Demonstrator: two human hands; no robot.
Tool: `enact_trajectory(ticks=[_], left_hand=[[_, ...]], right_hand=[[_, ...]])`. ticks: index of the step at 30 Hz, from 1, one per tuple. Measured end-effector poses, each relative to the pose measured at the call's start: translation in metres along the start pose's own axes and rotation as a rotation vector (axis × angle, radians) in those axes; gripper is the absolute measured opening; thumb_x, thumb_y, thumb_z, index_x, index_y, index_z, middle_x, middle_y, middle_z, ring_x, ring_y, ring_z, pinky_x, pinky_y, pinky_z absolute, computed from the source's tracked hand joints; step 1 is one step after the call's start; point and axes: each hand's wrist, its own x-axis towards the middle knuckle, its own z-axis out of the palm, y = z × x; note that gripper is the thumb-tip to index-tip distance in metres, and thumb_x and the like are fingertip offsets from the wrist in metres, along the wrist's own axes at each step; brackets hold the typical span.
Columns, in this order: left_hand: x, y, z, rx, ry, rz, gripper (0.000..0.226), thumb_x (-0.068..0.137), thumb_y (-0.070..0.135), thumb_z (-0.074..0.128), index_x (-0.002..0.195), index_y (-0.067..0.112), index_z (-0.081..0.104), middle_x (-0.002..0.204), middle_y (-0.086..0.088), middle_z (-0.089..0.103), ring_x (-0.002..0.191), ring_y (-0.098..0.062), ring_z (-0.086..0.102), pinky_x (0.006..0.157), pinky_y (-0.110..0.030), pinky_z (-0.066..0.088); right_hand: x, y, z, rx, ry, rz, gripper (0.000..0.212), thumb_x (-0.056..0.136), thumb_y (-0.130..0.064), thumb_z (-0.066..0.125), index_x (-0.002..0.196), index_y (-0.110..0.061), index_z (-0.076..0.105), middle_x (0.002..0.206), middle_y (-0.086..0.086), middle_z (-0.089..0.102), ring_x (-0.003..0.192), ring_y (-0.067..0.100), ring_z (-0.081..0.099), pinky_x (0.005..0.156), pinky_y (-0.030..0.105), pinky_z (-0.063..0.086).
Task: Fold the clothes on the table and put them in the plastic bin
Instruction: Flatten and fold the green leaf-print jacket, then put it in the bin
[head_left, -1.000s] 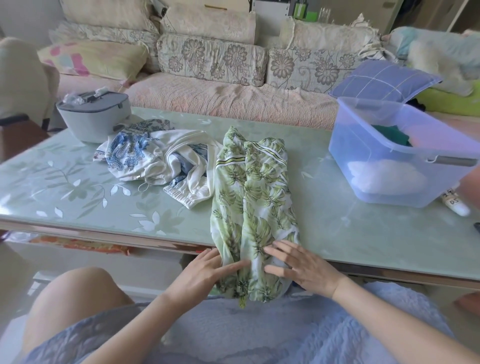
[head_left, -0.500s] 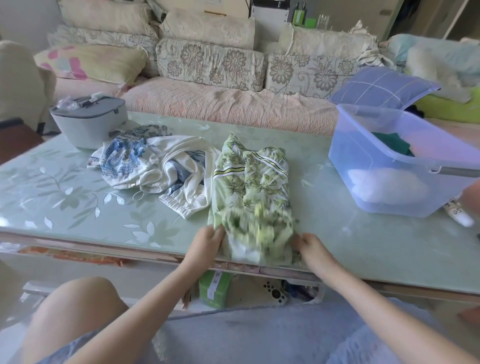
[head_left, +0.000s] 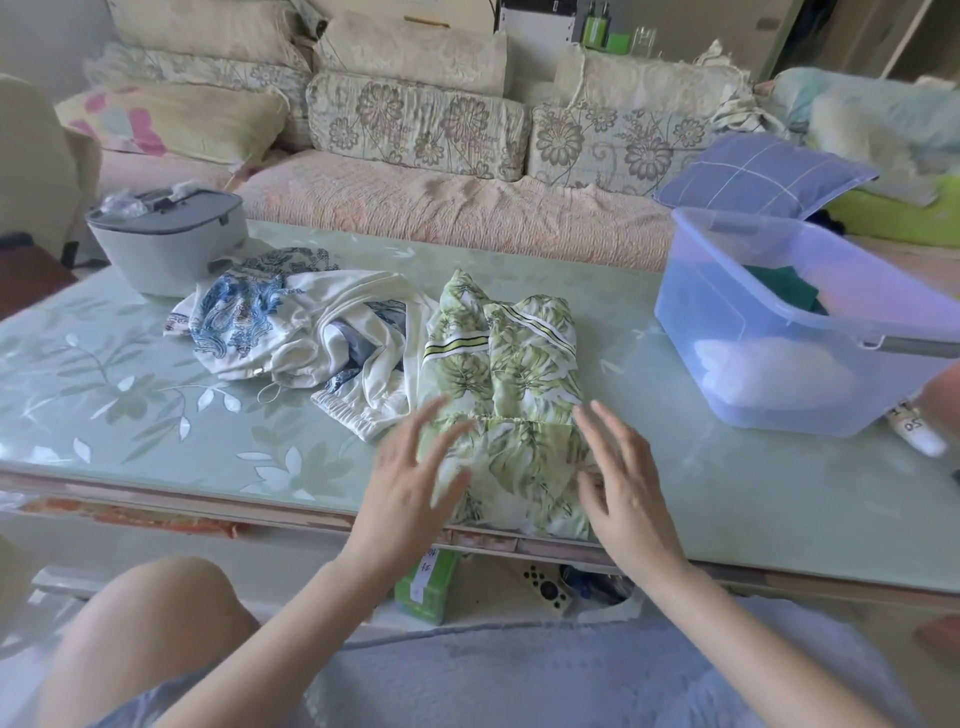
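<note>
Cloth: leaf-print garment (head_left: 524, 374) lay under straight, wide-spread fingers (head_left: 608, 431) | left hand (head_left: 410, 483) and right hand (head_left: 623, 483) gripped nothing; blur hid whether they touched it | garment sat folded at near edge of table (head_left: 130, 405) | white-blue garment (head_left: 291, 332) lay crumpled just left | plastic bin (head_left: 727, 312) stood right, holding clothes

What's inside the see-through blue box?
The plastic bin holds a dark green cloth and a white bundle, blurry through the wall. Anything beneath them is covered.

plastic bin (head_left: 727, 332) cut off right, fingers (head_left: 605, 431) blurred
</note>
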Motion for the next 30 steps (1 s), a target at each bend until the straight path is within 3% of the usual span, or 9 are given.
enact_trajectory(ticks=[3, 6, 8, 14, 17, 21, 24, 28, 30], left_hand=[[-0.008, -0.01, 0.007, 0.221, -0.339, 0.313, 0.063, 0.092, 0.062, 0.037, 0.148, 0.038, 0.019, 0.157, 0.008, 0.015, 0.146, -0.016, 0.004, 0.119, -0.043, 0.005], [-0.007, -0.027, 0.015, 0.277, -0.544, 0.192, 0.078, 0.084, 0.076, 0.027, 0.147, 0.043, -0.004, 0.157, 0.015, -0.001, 0.145, -0.012, -0.01, 0.118, -0.042, -0.002], [-0.004, -0.037, 0.015, 0.239, -0.601, 0.123, 0.081, 0.078, 0.077, 0.026, 0.147, 0.044, -0.001, 0.156, 0.018, 0.002, 0.145, -0.009, -0.003, 0.12, -0.038, 0.004], [0.009, -0.056, 0.004, -0.032, -0.595, -0.013, 0.086, 0.064, 0.087, 0.03, 0.139, 0.047, 0.031, 0.148, 0.02, 0.032, 0.138, -0.004, 0.025, 0.111, -0.025, 0.014], [0.014, -0.053, -0.002, -0.078, -0.591, -0.032, 0.086, 0.065, 0.09, 0.028, 0.137, 0.044, 0.039, 0.141, 0.024, 0.035, 0.13, 0.005, 0.025, 0.111, -0.024, 0.017], [0.013, -0.054, -0.003, -0.087, -0.535, -0.049, 0.052, 0.084, 0.028, 0.068, 0.133, 0.034, 0.05, 0.139, 0.012, 0.048, 0.131, -0.008, 0.039, 0.113, -0.032, 0.028], [0.011, -0.055, 0.001, -0.075, -0.375, -0.102, 0.043, 0.08, 0.014, 0.071, 0.121, 0.024, 0.063, 0.125, 0.003, 0.061, 0.122, -0.019, 0.05, 0.106, -0.028, 0.029], [0.017, -0.049, -0.003, -0.091, -0.235, -0.236, 0.036, 0.084, 0.044, 0.062, 0.104, 0.015, 0.071, 0.106, -0.005, 0.07, 0.106, -0.025, 0.055, 0.09, -0.034, 0.041], [0.024, -0.04, -0.01, -0.201, -0.199, -0.343, 0.045, 0.086, 0.056, 0.05, 0.081, 0.014, 0.066, 0.076, -0.005, 0.064, 0.072, -0.02, 0.056, 0.064, -0.035, 0.044]], right_hand=[[-0.003, 0.004, -0.002, -0.055, -0.324, -0.24, 0.062, 0.097, -0.053, 0.035, 0.151, -0.028, 0.017, 0.16, -0.003, 0.007, 0.147, 0.014, 0.004, 0.119, 0.032, 0.003], [-0.006, 0.012, 0.006, -0.068, -0.634, -0.13, 0.082, 0.085, -0.074, 0.028, 0.148, -0.037, -0.009, 0.154, -0.018, -0.019, 0.139, -0.003, -0.02, 0.118, 0.025, -0.009], [-0.005, 0.02, 0.011, -0.03, -0.697, -0.047, 0.091, 0.077, -0.077, 0.036, 0.147, -0.04, -0.01, 0.151, -0.023, -0.021, 0.136, -0.009, -0.02, 0.117, 0.023, -0.009], [0.006, 0.032, 0.007, 0.178, -0.662, 0.09, 0.093, 0.059, -0.085, 0.051, 0.139, -0.05, 0.02, 0.149, -0.028, 0.017, 0.139, -0.001, 0.019, 0.118, 0.03, 0.015], [0.014, 0.031, 0.0, 0.295, -0.669, 0.191, 0.076, 0.068, -0.06, 0.068, 0.136, -0.046, 0.036, 0.141, -0.028, 0.03, 0.131, -0.009, 0.025, 0.114, 0.019, 0.017], [0.011, 0.038, 0.005, 0.305, -0.606, 0.187, 0.06, 0.082, -0.013, 0.072, 0.133, -0.035, 0.05, 0.134, -0.026, 0.041, 0.13, -0.005, 0.036, 0.113, 0.018, 0.023], [0.007, 0.04, 0.008, 0.325, -0.499, 0.228, 0.053, 0.085, 0.004, 0.06, 0.127, -0.028, 0.057, 0.131, -0.017, 0.052, 0.126, 0.001, 0.046, 0.11, 0.024, 0.033], [0.014, 0.032, 0.001, 0.44, -0.416, 0.439, 0.027, 0.092, -0.026, 0.058, 0.118, -0.018, 0.066, 0.117, 0.003, 0.066, 0.101, 0.017, 0.062, 0.083, 0.021, 0.04], [0.02, 0.028, -0.005, 0.55, -0.34, 0.481, 0.042, 0.088, -0.05, 0.055, 0.09, -0.011, 0.071, 0.076, 0.013, 0.068, 0.067, 0.027, 0.06, 0.064, 0.025, 0.035]])
